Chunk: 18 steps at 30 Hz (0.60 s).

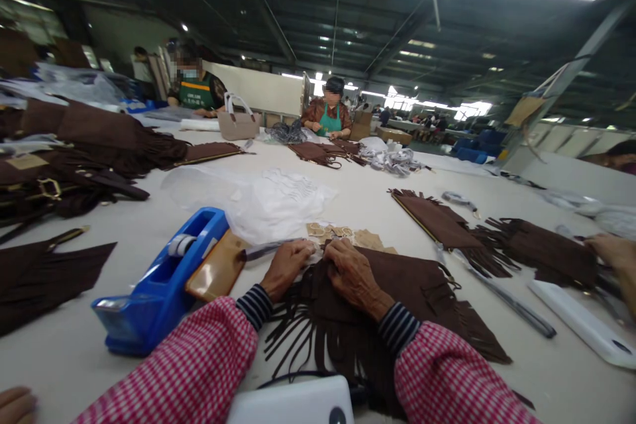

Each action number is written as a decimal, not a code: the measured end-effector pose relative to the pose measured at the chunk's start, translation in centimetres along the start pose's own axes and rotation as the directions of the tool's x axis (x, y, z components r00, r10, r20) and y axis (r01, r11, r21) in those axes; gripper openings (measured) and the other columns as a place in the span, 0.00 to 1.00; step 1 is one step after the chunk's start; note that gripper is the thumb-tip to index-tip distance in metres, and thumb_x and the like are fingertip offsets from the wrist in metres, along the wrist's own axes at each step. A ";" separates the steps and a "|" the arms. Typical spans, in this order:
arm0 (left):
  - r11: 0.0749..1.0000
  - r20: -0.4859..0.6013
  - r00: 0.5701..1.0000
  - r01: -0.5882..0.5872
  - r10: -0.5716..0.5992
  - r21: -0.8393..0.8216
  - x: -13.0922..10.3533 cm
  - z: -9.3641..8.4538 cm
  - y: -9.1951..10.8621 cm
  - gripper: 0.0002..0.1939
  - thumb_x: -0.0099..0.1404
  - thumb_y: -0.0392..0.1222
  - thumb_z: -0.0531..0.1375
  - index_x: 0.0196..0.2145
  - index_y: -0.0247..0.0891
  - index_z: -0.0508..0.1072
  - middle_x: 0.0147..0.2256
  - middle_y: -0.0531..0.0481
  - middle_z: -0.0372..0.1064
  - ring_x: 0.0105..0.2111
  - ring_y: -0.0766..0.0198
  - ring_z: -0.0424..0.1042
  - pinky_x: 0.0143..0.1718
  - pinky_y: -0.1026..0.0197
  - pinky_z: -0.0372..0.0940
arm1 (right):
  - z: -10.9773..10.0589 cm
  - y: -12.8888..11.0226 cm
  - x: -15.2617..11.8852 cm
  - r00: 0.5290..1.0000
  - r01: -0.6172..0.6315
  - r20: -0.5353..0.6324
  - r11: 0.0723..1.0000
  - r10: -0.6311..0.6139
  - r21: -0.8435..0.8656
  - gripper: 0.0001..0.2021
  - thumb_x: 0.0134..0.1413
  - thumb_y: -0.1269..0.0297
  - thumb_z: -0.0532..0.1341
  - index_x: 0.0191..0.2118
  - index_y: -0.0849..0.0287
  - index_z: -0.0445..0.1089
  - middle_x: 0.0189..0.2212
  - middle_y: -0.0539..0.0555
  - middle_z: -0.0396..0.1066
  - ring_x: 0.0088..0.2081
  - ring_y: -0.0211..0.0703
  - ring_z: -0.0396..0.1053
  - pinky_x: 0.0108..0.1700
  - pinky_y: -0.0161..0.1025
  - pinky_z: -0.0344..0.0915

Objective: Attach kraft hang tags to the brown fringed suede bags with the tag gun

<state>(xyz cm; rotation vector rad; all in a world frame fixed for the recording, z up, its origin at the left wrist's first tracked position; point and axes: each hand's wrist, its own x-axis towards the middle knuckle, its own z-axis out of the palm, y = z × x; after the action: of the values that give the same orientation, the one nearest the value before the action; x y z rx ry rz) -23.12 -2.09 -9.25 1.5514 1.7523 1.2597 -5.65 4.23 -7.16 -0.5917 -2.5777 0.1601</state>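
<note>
A dark brown fringed bag [397, 271] lies flat in front of me, its strips spreading toward my side of the table. My right hand [355, 275] rests on its upper left corner, fingers bent and closed on the edge. Just left of it, my left hand [289, 268] is closed, its fingertips pinched beside a bit of clear, whitish plastic [316, 253]. What exactly sits between those fingertips is hidden. Behind both hands lie small tan tags [368, 238] with pale string loops. A plastic-wrapped strap [265, 250] reaches toward my left hand.
To the left stand a blue tape dispenser [163, 278] and an amber plastic case [218, 268]. A white device [293, 403] sits at the near edge. Brown fringed pieces [99, 129] pile up at left. A co-worker's hand [613, 255] is at right; others work across the table.
</note>
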 end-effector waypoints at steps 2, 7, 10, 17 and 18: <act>0.982 0.032 0.999 -0.032 0.027 0.189 0.5 0.2 0.3 0.18 0.68 0.45 0.52 0.26 0.38 0.76 0.34 0.45 0.76 0.39 0.53 0.72 0.47 0.53 0.64 | 0.0 0.0 0.0 1.000 -0.008 -0.025 0.999 0.009 0.040 0.11 0.52 0.80 0.55 0.34 0.55 0.65 0.36 0.53 0.69 0.43 0.48 0.64 0.47 0.42 0.63; 0.871 -0.022 1.000 0.027 -0.018 0.491 1.2 0.9 1.6 0.20 0.69 0.48 0.51 0.26 0.39 0.76 0.33 0.42 0.74 0.40 0.53 0.70 0.42 0.56 0.59 | -0.1 0.1 -0.1 0.992 -0.030 -0.116 0.982 0.052 0.185 0.11 0.50 0.81 0.55 0.33 0.56 0.65 0.34 0.52 0.68 0.41 0.46 0.65 0.46 0.40 0.62; 0.924 -0.056 0.982 0.186 -0.178 0.334 1.6 1.3 1.8 0.20 0.66 0.49 0.54 0.22 0.38 0.75 0.27 0.45 0.72 0.33 0.57 0.70 0.34 0.59 0.56 | -0.2 0.2 -0.2 0.986 -0.032 -0.150 0.962 0.075 0.270 0.11 0.49 0.81 0.55 0.33 0.56 0.66 0.34 0.52 0.68 0.40 0.45 0.66 0.45 0.39 0.62; 0.711 -0.083 0.896 0.287 -0.436 -0.642 1.5 3.3 1.7 0.06 0.49 0.41 0.63 0.22 0.36 0.72 0.22 0.52 0.69 0.23 0.65 0.66 0.26 0.64 0.57 | -0.8 -0.1 -0.6 0.991 -0.030 -0.114 0.933 0.076 0.358 0.09 0.49 0.79 0.56 0.32 0.57 0.67 0.32 0.50 0.66 0.36 0.42 0.66 0.40 0.37 0.60; 0.643 -0.049 0.877 0.313 -0.479 -0.699 1.4 3.4 1.8 0.06 0.47 0.40 0.63 0.22 0.35 0.72 0.22 0.51 0.70 0.22 0.65 0.67 0.25 0.64 0.58 | -1.2 -0.1 -0.6 0.996 -0.031 -0.070 0.929 0.061 0.369 0.09 0.48 0.79 0.56 0.32 0.57 0.68 0.33 0.50 0.67 0.36 0.42 0.66 0.41 0.37 0.60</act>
<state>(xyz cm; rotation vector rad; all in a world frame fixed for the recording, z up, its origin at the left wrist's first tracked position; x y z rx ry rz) -19.77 0.20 -8.96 0.5678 1.3915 1.6267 -4.66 3.86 -6.33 -0.5045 -2.3702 0.6080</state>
